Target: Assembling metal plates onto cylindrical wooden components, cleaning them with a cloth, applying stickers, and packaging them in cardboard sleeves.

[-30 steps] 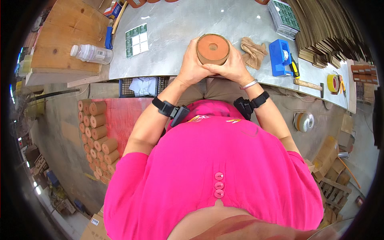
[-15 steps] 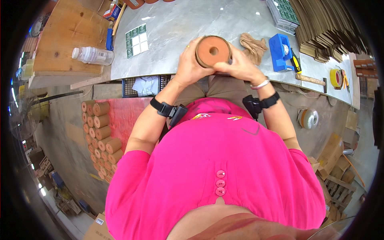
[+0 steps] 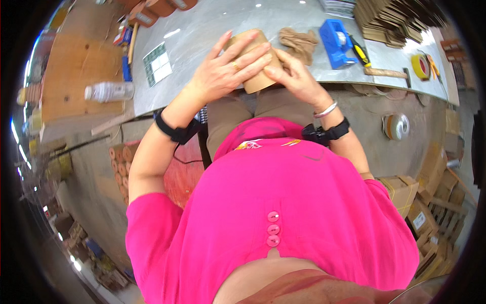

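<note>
A brown roll (image 3: 261,81) is held between my two hands over the near edge of the grey table (image 3: 202,40), tilted so its brown curved side faces up. My left hand (image 3: 223,71) lies across the top and left of it, fingers spread and bent over the surface. From the right, my right hand (image 3: 298,81) grips it, thumb on the near side. The roll's ends are hidden now; the earlier frame shows an orange end with a central hole. Just beyond my right hand lies a crumpled brown cloth glove or rag (image 3: 299,45).
Right of the cloth are a blue tape dispenser (image 3: 334,43), a yellow-black cutter (image 3: 360,53), a hammer (image 3: 385,72) and yellow tape (image 3: 419,67). A label sheet (image 3: 159,66) and plastic bottle (image 3: 110,92) lie left. More rolls (image 3: 119,164) are stacked low left; cardboard (image 3: 385,20) stands far right.
The roll has been tipped from end-up to side-up. My left hand has moved from its left side to over its top. The whole view has shifted slightly.
</note>
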The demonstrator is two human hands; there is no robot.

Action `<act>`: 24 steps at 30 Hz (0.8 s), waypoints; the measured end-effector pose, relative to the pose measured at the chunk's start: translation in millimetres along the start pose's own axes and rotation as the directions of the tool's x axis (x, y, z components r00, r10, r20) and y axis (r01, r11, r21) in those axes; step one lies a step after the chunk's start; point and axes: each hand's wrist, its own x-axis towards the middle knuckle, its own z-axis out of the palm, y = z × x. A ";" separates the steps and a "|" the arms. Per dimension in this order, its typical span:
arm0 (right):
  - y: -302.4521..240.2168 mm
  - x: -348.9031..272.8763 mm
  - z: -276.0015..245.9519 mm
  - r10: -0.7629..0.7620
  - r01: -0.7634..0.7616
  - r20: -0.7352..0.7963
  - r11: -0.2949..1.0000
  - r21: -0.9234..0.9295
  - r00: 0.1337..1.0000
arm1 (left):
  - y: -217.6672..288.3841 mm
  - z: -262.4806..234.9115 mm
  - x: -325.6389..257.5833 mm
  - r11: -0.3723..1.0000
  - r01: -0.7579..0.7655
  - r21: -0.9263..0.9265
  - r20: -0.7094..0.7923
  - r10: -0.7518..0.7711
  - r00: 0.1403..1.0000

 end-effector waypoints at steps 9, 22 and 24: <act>-5.8 -13.2 -1.9 -0.429 0.255 -0.230 0.805 -0.536 0.873 | 52.1 1.9 51.5 -0.578 0.323 -0.749 0.658 -0.592 0.466; -1.8 -45.9 -124.0 -0.416 -0.211 -0.720 0.767 -0.606 0.555 | 8.6 77.4 154.9 -0.552 0.420 -0.720 0.625 -0.253 0.739; 11.3 -42.8 -131.4 -0.170 -0.270 -0.768 0.871 -0.410 0.618 | 8.1 84.2 164.6 -0.536 0.458 -0.709 0.649 -0.241 0.722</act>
